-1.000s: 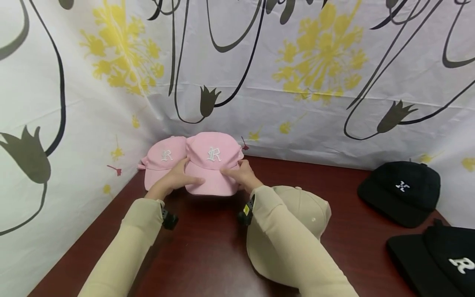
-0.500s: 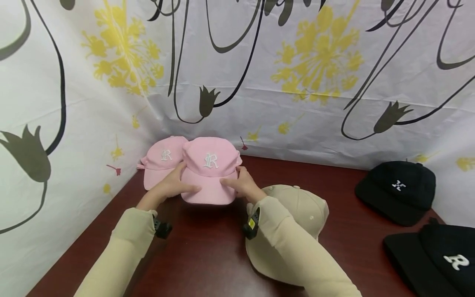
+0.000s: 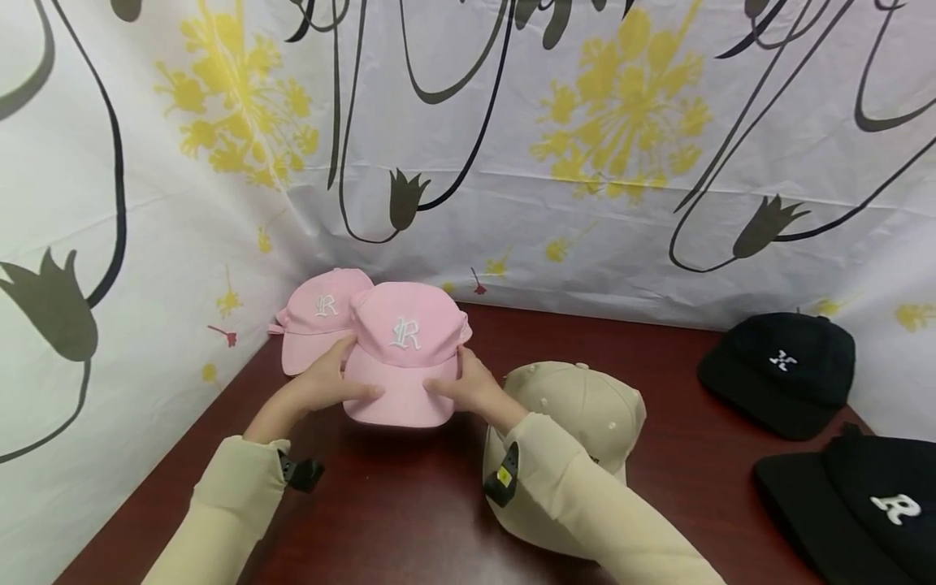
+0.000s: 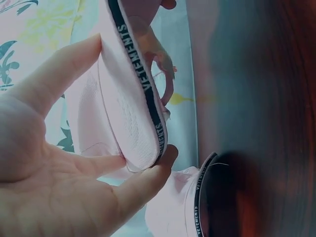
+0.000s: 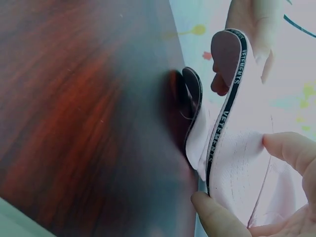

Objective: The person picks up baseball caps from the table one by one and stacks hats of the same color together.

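Observation:
Both hands hold a pink cap (image 3: 409, 325) with a white letter on its front, raised off the table in the head view. My left hand (image 3: 325, 380) grips the left side of its brim, thumb on top and fingers beneath. On the opposite side, my right hand (image 3: 475, 382) pinches the brim the same way. The left wrist view shows the brim (image 4: 123, 108) with dark lettered edging between thumb and fingers; the right wrist view shows this edging (image 5: 227, 106) too. A second pink cap (image 3: 322, 313) stands behind to the left, partly hidden by the held one.
A beige cap (image 3: 585, 398) lies on the dark red table (image 3: 380, 520), partly under the right sleeve (image 3: 585, 496). Two black caps are at the right, one farther back (image 3: 782, 374) and one nearer (image 3: 863, 504). A patterned cloth (image 3: 497, 227) hangs behind the table.
The held pink cap has come toward me and slightly left, with both hands on its brim. More of the second pink cap's crown shows. The view has shifted slightly.

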Demonstrator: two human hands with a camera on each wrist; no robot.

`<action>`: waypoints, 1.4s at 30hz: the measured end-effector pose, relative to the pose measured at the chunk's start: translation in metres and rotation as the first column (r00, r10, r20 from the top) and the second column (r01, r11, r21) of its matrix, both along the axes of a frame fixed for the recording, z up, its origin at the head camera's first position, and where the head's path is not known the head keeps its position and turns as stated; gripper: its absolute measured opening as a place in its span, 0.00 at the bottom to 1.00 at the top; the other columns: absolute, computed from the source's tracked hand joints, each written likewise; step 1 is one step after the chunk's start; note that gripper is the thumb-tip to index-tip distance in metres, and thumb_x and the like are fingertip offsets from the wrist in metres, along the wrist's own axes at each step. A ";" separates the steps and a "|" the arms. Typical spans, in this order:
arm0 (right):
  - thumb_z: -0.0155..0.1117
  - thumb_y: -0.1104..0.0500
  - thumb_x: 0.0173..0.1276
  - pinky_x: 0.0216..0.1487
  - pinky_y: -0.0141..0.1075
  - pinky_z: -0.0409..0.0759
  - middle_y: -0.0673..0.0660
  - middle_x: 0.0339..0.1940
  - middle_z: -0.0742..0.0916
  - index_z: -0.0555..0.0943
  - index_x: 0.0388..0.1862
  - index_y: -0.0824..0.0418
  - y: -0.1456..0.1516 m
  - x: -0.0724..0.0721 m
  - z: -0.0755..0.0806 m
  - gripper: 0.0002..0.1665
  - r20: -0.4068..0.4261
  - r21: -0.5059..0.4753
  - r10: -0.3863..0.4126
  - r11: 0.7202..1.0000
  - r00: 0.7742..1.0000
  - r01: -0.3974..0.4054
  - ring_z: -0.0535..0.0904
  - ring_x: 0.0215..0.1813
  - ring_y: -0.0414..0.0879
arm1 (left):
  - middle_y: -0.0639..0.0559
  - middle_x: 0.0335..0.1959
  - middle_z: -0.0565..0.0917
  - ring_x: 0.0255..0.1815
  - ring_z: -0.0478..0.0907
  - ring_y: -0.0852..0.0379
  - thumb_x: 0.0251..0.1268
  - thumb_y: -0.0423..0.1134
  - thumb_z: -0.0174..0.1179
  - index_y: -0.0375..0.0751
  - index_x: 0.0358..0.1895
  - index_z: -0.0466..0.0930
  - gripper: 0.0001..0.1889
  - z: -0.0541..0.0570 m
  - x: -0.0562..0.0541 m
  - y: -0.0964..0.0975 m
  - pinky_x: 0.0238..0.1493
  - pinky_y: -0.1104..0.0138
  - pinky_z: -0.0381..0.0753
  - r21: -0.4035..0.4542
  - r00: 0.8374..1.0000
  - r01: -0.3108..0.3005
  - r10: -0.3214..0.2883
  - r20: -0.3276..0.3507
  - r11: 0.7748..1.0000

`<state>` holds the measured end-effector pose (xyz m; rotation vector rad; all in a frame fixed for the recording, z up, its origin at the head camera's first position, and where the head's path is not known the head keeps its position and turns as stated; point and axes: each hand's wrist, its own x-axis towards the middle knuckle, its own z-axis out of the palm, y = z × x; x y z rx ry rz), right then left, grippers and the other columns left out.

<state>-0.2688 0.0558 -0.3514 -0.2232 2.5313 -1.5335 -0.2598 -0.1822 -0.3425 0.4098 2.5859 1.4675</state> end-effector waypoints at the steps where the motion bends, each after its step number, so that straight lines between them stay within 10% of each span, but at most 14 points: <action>1: 0.69 0.54 0.54 0.46 0.41 0.75 0.65 0.55 0.74 0.60 0.65 0.69 0.000 0.001 0.000 0.45 -0.004 0.013 0.007 1.000 1.000 -0.007 0.72 0.51 0.52 | 0.29 0.65 0.56 0.63 0.55 0.38 0.47 0.39 0.69 0.28 0.69 0.43 0.51 0.000 0.001 0.000 0.61 0.46 0.55 0.003 1.000 0.004 -0.004 0.000 1.000; 16: 0.71 0.57 0.52 0.33 0.35 0.78 0.62 0.41 0.79 0.60 0.62 0.72 0.011 0.024 -0.015 0.43 -0.013 0.042 0.164 0.986 0.986 -0.163 0.77 0.35 0.47 | 0.28 0.56 0.65 0.52 0.68 0.40 0.48 0.46 0.68 0.24 0.68 0.41 0.53 -0.012 0.017 -0.010 0.48 0.56 0.72 -0.063 0.994 0.049 -0.043 0.097 0.997; 42: 0.68 0.55 0.56 0.25 0.38 0.79 0.67 0.49 0.75 0.51 0.68 0.73 0.016 0.049 -0.028 0.50 0.080 0.087 0.253 0.962 0.964 -0.260 0.77 0.30 0.47 | 0.26 0.58 0.65 0.57 0.66 0.40 0.48 0.52 0.67 0.22 0.65 0.45 0.53 -0.024 0.039 -0.012 0.54 0.50 0.67 -0.176 0.982 0.142 -0.116 0.150 0.974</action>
